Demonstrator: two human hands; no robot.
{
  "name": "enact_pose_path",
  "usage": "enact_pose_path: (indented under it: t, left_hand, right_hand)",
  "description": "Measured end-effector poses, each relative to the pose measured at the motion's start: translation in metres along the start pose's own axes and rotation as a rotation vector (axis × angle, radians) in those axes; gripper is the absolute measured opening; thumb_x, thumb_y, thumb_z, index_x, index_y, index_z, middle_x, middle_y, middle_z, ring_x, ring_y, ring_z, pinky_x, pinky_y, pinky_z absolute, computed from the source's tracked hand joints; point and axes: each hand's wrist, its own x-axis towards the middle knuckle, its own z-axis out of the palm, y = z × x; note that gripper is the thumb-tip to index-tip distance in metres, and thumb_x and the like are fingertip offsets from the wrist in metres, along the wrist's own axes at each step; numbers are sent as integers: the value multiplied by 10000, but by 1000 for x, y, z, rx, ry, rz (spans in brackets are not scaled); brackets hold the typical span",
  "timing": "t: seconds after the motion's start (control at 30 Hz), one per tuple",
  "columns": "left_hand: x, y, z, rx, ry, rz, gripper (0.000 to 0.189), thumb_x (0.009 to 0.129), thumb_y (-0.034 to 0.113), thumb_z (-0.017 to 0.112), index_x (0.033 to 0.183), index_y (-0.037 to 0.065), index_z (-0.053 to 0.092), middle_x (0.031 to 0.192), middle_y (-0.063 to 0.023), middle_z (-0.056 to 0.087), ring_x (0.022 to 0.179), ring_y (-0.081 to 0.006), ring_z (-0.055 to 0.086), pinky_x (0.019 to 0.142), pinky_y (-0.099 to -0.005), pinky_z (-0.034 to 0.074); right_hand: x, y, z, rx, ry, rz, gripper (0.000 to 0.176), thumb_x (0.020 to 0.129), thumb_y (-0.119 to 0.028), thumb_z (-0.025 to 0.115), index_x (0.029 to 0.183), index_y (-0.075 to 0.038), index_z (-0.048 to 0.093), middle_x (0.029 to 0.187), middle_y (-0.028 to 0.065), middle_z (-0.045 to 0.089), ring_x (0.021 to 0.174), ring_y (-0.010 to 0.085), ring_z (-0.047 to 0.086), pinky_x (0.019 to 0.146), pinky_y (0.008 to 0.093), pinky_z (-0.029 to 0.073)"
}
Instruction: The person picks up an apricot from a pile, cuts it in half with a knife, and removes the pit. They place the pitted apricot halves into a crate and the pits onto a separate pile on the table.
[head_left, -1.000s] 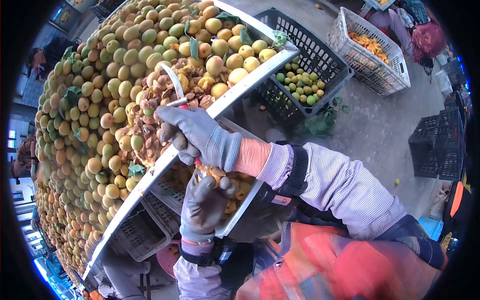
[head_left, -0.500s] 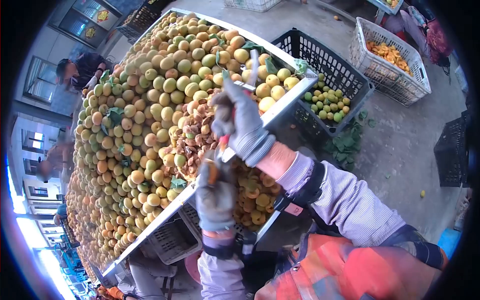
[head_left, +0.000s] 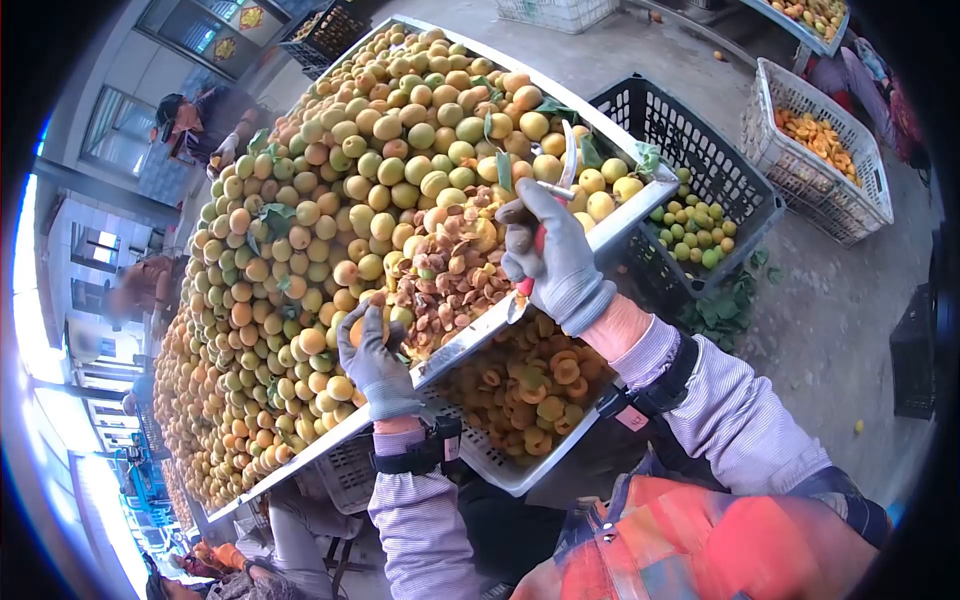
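Note:
A large sloping bin holds a heap of yellow-green apricots (head_left: pixel 300 235). My left hand (head_left: pixel 378 370), in a grey glove, is at the bin's front edge with its fingers around an apricot (head_left: pixel 377 299). My right hand (head_left: pixel 562 262), gloved too, grips a red-handled knife (head_left: pixel 540 238) whose curved pale blade points up and away from me over the bin's corner. Between the hands lies a pile of brown apricot pits (head_left: pixel 455 275) on the fruit. Below the edge, a crate (head_left: pixel 520 483) is filled with split apricot halves (head_left: pixel 535 390).
A metal rim (head_left: pixel 465 345) borders the bin. To the right stand a black crate (head_left: pixel 745 175) with small green fruit and a white crate (head_left: pixel 870 215) with orange halves. Leaves (head_left: pixel 725 315) lie on the floor. Another person (head_left: pixel 205 120) is at the bin's far left side.
My left hand has moved left, away from the knife, to the whole apricots. My right hand has drawn away from it, still holding the knife. The camera view has shifted.

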Motion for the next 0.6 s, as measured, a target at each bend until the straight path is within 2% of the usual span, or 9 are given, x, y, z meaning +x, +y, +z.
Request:
enact_pose_path:
  t: [0.07,0.1,0.17,0.33,0.37,0.43,0.47,0.53,0.6]
  left_hand:
    - [4,0,-1,-20,-87,-18,209,867,56,583,1075,44,576,970,-90,639,729,-117,602,566,-219,521]
    - [1,2,4,0,-61,-40,266,875,73,579,1139,43,556,1010,-92,632,778,-121,598,588,-225,529]
    - [2,1,2,36,-113,-24,283,885,84,570,1164,44,541,1035,-90,624,808,-120,595,597,-228,531]
    - [-18,9,-5,147,-125,54,211,888,92,563,1079,4,559,946,-83,631,710,-99,593,586,-204,502]
    - [-29,15,-5,190,-160,6,201,885,85,559,1070,7,569,928,-82,628,722,-105,591,630,-218,506]
    - [-42,24,-9,327,-392,-37,239,877,68,558,1108,7,559,954,-67,620,726,-93,574,663,-220,488]
    - [-45,25,-11,325,-393,-37,239,877,68,558,1108,7,559,954,-67,620,726,-93,574,663,-220,488]
    - [-43,29,-18,570,-546,26,263,863,51,584,1118,-4,557,1051,-75,587,960,-127,570,812,-228,466]
    - [-15,36,-21,512,-393,5,382,826,20,604,1198,39,525,1153,-78,536,1051,-138,521,828,-239,445]
  right_hand:
    - [-2,-3,1,-5,5,27,343,869,-400,575,803,-63,555,506,-35,457,340,73,245,400,240,273]
    - [-1,-3,1,-2,22,44,346,865,-404,581,806,-64,558,507,-38,461,340,72,245,412,238,274]
    - [-1,-1,-2,0,-5,29,345,864,-407,581,806,-67,564,509,-39,470,341,73,247,423,237,279]
    - [-7,0,0,-80,-32,56,347,881,-397,561,800,-60,575,515,-33,456,332,76,259,408,241,291]
    - [-9,1,0,-93,-54,55,348,885,-392,557,798,-55,573,520,-28,458,331,76,266,398,240,291]
    - [-11,0,0,-193,-84,46,344,892,-370,555,822,-34,574,541,-4,487,317,72,309,353,234,327]
    - [-11,0,-1,-270,-103,73,347,888,-371,560,838,-28,578,548,1,499,315,68,335,340,224,339]
    - [-12,1,-1,-348,-123,100,352,885,-373,565,854,-22,582,555,6,511,313,63,362,328,214,352]
    - [-16,4,3,-581,-139,104,385,876,-397,573,888,-12,589,565,17,530,326,61,419,317,192,362]
